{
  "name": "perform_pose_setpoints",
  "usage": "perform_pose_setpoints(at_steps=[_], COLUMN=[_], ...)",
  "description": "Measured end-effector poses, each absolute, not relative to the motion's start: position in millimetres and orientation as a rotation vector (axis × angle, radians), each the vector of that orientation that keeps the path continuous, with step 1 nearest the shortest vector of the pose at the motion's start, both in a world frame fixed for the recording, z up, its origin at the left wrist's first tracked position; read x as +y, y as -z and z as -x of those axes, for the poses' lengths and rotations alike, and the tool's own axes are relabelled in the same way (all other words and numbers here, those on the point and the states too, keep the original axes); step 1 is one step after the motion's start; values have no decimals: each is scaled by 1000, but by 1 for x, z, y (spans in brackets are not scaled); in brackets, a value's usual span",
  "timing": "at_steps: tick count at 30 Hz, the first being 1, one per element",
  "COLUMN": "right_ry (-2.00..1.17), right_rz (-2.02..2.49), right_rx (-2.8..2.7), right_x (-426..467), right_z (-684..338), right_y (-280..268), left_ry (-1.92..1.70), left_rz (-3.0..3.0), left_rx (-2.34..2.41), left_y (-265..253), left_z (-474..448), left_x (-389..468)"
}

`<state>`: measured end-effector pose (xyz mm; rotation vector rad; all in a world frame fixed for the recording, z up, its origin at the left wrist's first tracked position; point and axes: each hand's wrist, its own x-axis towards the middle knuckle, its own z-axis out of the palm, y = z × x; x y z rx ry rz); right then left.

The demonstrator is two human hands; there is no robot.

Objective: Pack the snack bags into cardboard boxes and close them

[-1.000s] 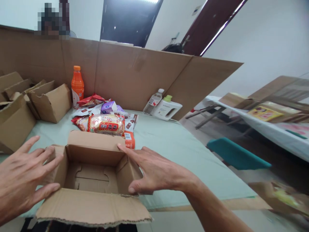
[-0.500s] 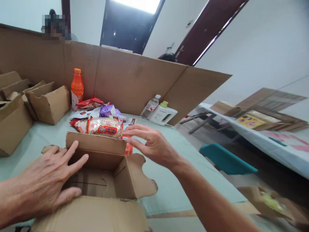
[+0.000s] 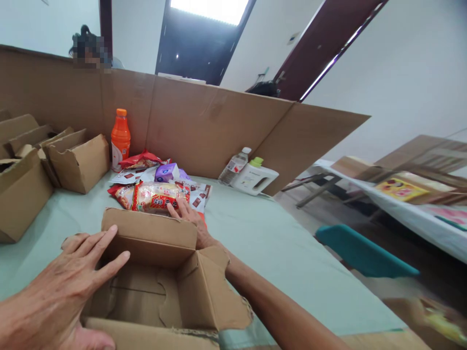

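An open cardboard box (image 3: 189, 291) stands in front of me with its flaps folded out; its visible floor is bare cardboard. My left hand (image 3: 76, 272) lies open across the box's left side, fingers spread. Beyond the far flap, my right hand (image 3: 191, 218) has its fingers stretched over the right end of a red and clear snack packet (image 3: 155, 192); part of this hand is hidden by the flap. I cannot tell whether the fingertips press on the packet. Around it lie a purple pack (image 3: 167, 172), a red bag (image 3: 142, 159) and a white pouch (image 3: 200, 192).
An orange drink bottle (image 3: 120, 138) stands behind the packets. Further right are a transparent bottle (image 3: 235, 165) and a white jug (image 3: 255, 177) with a green cap. Several cardboard boxes (image 3: 82, 163) are at left. A tall cardboard screen (image 3: 204, 121) borders the table; a person's head shows beyond it.
My right hand has moved left and down behind the box's far flap, onto the snack packet's end. My left hand stays on the box. The view has shifted slightly.
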<state>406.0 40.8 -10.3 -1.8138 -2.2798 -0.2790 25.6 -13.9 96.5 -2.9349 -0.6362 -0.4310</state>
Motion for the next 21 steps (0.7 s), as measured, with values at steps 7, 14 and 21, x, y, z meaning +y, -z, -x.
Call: perform_pose_setpoints(at_steps=[7, 14, 21], right_ry=[184, -42, -607], right_rz=[1745, 1834, 1850], right_rx=[-2193, -2135, -2211], right_x=[43, 102, 135], right_z=[-411, -406, -403], right_y=[-8, -74, -93], left_ry=[451, 369, 400], left_rz=[2932, 2962, 2990], left_rx=[-645, -685, -741], left_y=[-89, -90, -86], left_z=[-21, -20, -21], left_x=[-17, -18, -21])
